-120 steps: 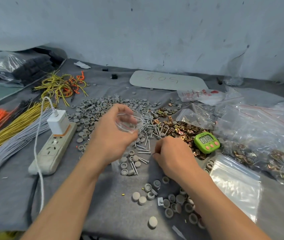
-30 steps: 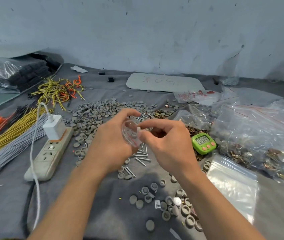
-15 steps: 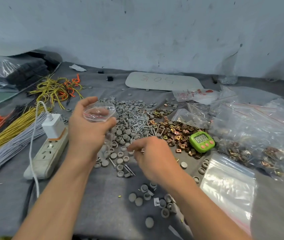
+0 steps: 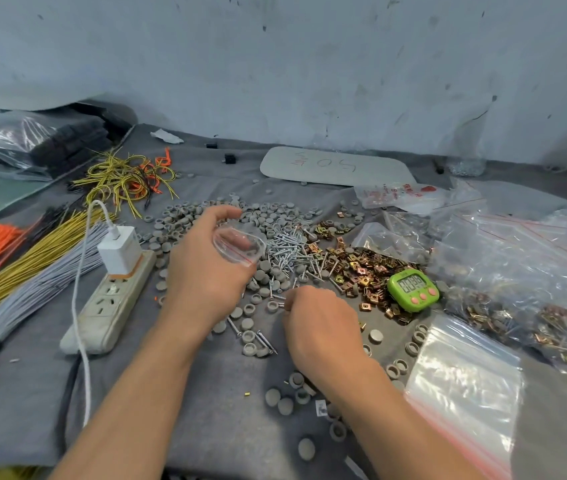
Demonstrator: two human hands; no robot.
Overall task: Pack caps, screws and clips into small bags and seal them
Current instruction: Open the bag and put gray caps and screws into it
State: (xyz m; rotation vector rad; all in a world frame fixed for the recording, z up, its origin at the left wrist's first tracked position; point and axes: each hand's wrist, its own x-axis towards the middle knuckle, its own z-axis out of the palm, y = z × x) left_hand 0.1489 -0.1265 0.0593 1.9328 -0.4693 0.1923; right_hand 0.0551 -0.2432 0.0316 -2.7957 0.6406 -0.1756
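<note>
- Left hand (image 4: 202,271) pinches the small bag (image 4: 238,249), mouth open, left of the green timer (image 4: 413,289).
- Right hand (image 4: 320,320) curls among caps (image 4: 247,323), nearer the timer; whether it grips anything, I cannot tell.

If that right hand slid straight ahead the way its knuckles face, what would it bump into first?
Probably the loose grey caps just beyond the right hand, then the screw pile; depth is hard to judge.

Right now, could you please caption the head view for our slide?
Left hand holds a small clear bag; right hand rests among grey caps and screws.
</note>
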